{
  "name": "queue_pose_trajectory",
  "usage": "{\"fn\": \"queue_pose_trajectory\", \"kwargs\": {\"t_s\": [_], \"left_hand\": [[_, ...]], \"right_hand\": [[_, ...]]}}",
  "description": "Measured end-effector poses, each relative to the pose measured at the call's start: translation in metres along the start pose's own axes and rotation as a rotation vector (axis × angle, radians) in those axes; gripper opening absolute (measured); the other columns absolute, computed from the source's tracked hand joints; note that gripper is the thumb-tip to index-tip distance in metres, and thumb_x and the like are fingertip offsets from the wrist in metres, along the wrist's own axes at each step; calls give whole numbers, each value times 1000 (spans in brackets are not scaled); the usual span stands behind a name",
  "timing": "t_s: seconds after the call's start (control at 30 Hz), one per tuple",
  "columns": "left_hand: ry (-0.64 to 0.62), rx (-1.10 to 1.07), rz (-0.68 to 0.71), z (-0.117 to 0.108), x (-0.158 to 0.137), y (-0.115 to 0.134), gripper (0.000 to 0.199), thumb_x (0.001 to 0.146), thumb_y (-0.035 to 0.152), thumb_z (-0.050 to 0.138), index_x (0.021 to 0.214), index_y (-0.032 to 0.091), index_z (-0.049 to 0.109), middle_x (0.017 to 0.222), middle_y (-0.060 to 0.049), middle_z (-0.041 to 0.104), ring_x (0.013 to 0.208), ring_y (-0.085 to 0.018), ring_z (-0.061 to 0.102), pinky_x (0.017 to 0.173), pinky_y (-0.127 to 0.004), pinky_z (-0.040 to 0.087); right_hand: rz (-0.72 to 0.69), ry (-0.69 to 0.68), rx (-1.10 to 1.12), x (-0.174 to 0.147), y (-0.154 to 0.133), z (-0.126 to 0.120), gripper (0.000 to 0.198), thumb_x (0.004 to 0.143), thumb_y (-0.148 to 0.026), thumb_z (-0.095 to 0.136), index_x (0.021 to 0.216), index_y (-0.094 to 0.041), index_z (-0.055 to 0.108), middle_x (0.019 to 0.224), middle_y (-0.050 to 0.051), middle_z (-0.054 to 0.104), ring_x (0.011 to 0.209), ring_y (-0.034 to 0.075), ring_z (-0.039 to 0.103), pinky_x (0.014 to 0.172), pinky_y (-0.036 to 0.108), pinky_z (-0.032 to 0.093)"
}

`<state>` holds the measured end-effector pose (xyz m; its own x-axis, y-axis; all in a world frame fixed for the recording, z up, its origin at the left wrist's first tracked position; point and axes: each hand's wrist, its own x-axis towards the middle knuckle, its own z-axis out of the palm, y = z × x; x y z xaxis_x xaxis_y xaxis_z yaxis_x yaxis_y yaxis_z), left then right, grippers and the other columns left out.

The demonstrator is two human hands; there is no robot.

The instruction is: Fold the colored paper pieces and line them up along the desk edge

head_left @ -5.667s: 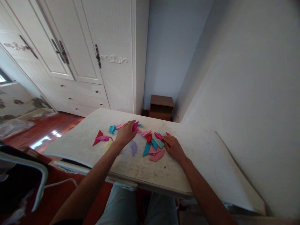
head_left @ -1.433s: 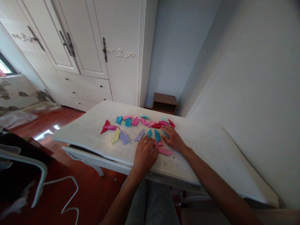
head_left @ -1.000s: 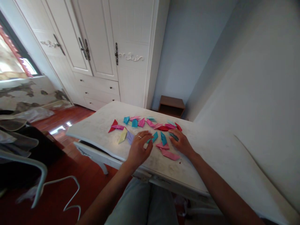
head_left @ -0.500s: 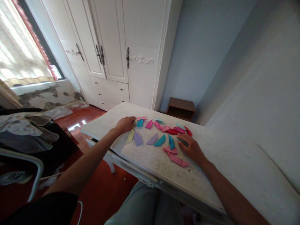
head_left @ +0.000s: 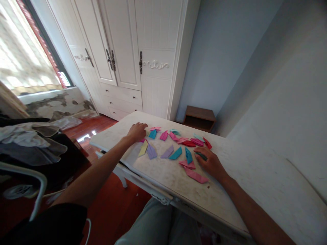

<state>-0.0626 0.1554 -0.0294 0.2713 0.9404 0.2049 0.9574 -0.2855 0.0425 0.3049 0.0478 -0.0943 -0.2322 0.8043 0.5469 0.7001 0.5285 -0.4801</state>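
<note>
Folded paper pieces lie spread on the white table. My left hand (head_left: 137, 132) is over the far left pieces, fingers stretched out and apart, with a pink folded piece (head_left: 142, 140) partly showing beneath it. Near it are a blue folded piece (head_left: 152, 134), a yellow one (head_left: 143, 148) and a purple one (head_left: 151, 151). My right hand (head_left: 211, 161) rests on the table at the right, its fingers closed around a dark grey-green slim object (head_left: 201, 155) whose kind I cannot make out. Just left of it lies a blue folded piece (head_left: 188, 155), with pink folded paper (head_left: 196, 176) nearer me.
The white table (head_left: 158, 173) has a drawer front along its near edge. Behind it stand a white wardrobe (head_left: 158, 88) and a small brown cabinet (head_left: 199, 110). At the left are a white metal rail (head_left: 41, 183) and a heap of cloth (head_left: 30, 146).
My left hand has shifted slightly left and its fingers have spread, and a bit of pink paper now shows beneath it. My right hand keeps its place on the table.
</note>
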Motion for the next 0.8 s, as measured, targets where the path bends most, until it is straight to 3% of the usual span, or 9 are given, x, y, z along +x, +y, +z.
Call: {"fn": "queue_pose_trajectory", "kwargs": {"t_s": [0.13,0.23,0.6,0.8], "left_hand": [[-14,-98,99,11,14,12,42,87,23,46,126,16,60,129,-8,63,121,-22,55,106,-31,38],[-21,-170,98,18,28,17,42,88,22,45,127,15,59,131,-8,62,121,-21,56,104,-29,40],[-54,-409,-2,21,59,7,42,72,15,66,114,11,66,91,-8,73,83,-20,69,77,-28,54],[-42,-543,-64,16,65,1,43,73,14,67,115,13,63,98,-7,72,61,-11,66,58,-21,55]], "right_hand": [[-9,2,14,0,1,1,23,86,-27,55,101,-19,69,108,11,70,106,27,64,94,48,50],[-12,5,26,0,3,2,22,85,-26,55,101,-19,69,105,11,70,103,27,64,93,49,51],[1,-5,43,2,4,1,20,85,-25,55,99,-19,69,104,11,71,102,27,64,91,51,51],[-7,-10,46,2,5,2,21,85,-24,55,99,-19,70,105,11,70,103,27,63,92,51,50]]}}
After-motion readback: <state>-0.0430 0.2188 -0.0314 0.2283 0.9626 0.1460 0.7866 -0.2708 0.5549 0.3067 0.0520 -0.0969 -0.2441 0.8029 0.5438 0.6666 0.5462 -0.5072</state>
